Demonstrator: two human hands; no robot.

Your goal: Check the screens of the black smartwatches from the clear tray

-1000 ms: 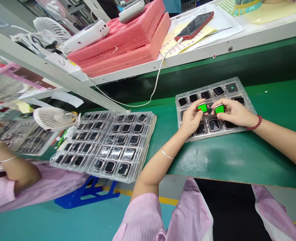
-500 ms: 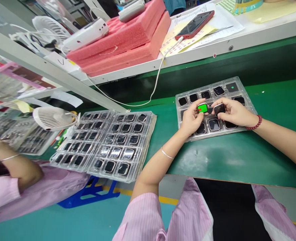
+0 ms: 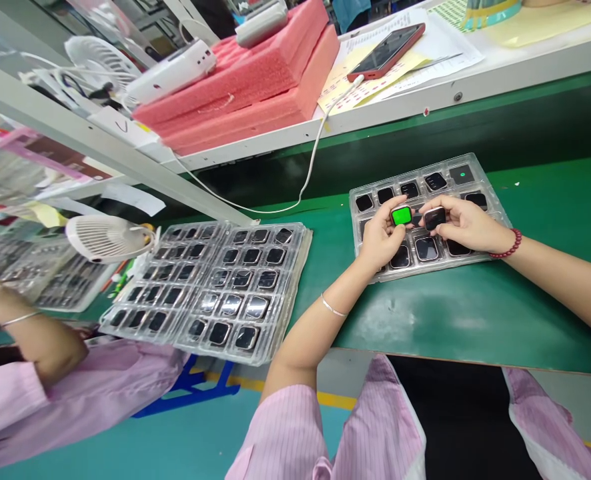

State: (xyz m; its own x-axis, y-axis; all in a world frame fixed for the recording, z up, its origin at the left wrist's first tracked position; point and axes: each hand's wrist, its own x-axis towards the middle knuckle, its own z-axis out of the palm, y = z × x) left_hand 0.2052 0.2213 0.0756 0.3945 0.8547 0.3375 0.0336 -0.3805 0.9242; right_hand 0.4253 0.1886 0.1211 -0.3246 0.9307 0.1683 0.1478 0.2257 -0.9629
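My left hand [image 3: 381, 239] pinches a smartwatch body with a lit green screen [image 3: 401, 215]. Close beside it, my right hand [image 3: 463, 221] grips a second smartwatch body with a dark screen [image 3: 434, 218] between thumb and fingers. Both watches are strapless and held just above a clear plastic tray [image 3: 480, 172], whose pockets hold several more watches. A watch with a black screen [image 3: 427, 249] lies in the tray's front row below my hands. At the tray's back right, another piece [image 3: 462, 175] shows a small green dot. My hands hide the middle of the tray.
Clear trays of watches [image 3: 250, 280] lie stacked to the left on the green bench [image 3: 425, 313]. A small white fan [image 3: 103, 237] stands beyond them. Pink foam [image 3: 235, 87] and a charging phone [image 3: 388, 52] rest on the shelf. At far left is a co-worker's arm [image 3: 40, 333].
The screen of the watch in my left hand has gone from green with a red-orange patch to plain green. Both hands keep almost the same place.
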